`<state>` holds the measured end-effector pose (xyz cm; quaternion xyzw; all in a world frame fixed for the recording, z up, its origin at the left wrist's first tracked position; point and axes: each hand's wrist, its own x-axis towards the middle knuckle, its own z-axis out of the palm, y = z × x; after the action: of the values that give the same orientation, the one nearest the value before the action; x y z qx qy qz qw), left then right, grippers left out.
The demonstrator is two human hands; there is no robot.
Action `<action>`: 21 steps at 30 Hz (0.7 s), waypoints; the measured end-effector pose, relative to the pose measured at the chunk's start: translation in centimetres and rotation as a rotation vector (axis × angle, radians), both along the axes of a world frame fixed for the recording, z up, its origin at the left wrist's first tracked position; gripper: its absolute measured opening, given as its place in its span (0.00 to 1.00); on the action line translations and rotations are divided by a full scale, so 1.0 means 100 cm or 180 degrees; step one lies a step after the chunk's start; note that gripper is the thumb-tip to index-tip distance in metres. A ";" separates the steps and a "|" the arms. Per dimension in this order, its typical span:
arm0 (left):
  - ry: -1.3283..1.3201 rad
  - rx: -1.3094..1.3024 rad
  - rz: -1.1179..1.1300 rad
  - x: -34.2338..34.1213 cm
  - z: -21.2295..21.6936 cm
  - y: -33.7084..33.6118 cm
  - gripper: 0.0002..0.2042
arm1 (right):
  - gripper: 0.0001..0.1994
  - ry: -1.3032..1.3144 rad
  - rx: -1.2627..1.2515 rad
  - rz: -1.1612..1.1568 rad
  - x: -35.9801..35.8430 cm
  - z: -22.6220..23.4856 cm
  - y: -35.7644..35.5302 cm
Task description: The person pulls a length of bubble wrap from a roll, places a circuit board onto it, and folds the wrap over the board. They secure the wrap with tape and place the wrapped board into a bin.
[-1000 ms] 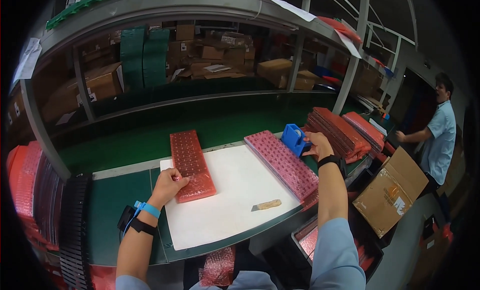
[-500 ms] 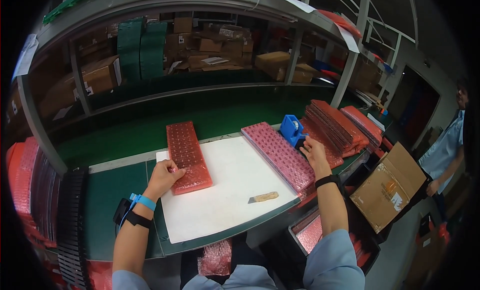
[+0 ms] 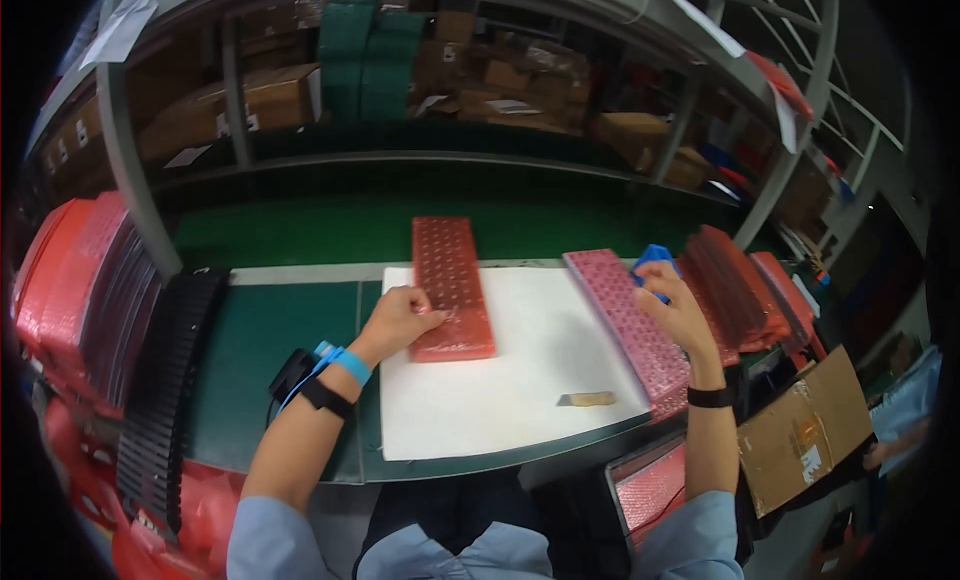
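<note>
A flat, long package in red bubble wrap (image 3: 450, 280) lies lengthwise on a white board (image 3: 520, 420). My left hand (image 3: 400, 322) is at its left edge, thumb on top, fingers closed on the wrap there. Farther right, my right hand (image 3: 675, 315) hovers over a pink bubble-wrapped package (image 3: 625, 325), just in front of a blue tape dispenser (image 3: 655, 255). Its thumb and index finger come together in a pinch; anything between them is too small to make out. The hand partly hides the dispenser. A knife with a tan, wrapped handle (image 3: 592, 400) rests near the board's front edge.
Red-wrapped packages are stacked at right (image 3: 735, 290) and far left (image 3: 85, 280). A black slotted rack (image 3: 170, 400) stands on the left. An open cardboard box (image 3: 805, 430) sits at right, near another person's arm. A metal frame (image 3: 135, 180) rises behind the green bench.
The view has turned left, so the bench appears farther right. My right hand has come away from the tape dispenser, a little left and nearer. My left hand keeps its place on the red package.
</note>
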<state>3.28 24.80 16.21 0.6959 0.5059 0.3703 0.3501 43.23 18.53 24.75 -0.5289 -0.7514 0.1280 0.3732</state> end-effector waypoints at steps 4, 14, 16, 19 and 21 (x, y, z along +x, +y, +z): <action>-0.0077 -0.0052 0.0024 -0.001 -0.003 0.003 0.15 | 0.10 -0.1415 -0.0116 0.1504 -0.114 0.033 0.030; -0.0115 0.0198 0.0027 0.001 -0.014 0.002 0.15 | 0.12 -0.3298 -0.0830 0.2121 -0.225 0.007 0.098; -0.0102 0.0102 0.0028 0.002 -0.010 -0.001 0.15 | 0.12 -0.3457 -0.0872 0.2059 -0.228 0.005 0.104; -0.0121 0.0016 0.0021 0.000 -0.008 0.001 0.16 | 0.12 -0.3553 -0.0861 0.1804 -0.229 0.003 0.110; -0.0132 -0.0053 0.0007 -0.001 -0.007 0.002 0.16 | 0.13 -0.3613 -0.0870 0.1798 -0.232 0.004 0.111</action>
<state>3.15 24.98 15.48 0.6846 0.5024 0.3808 0.3659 20.04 29.60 25.19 -0.3390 -0.9190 0.0163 -0.2007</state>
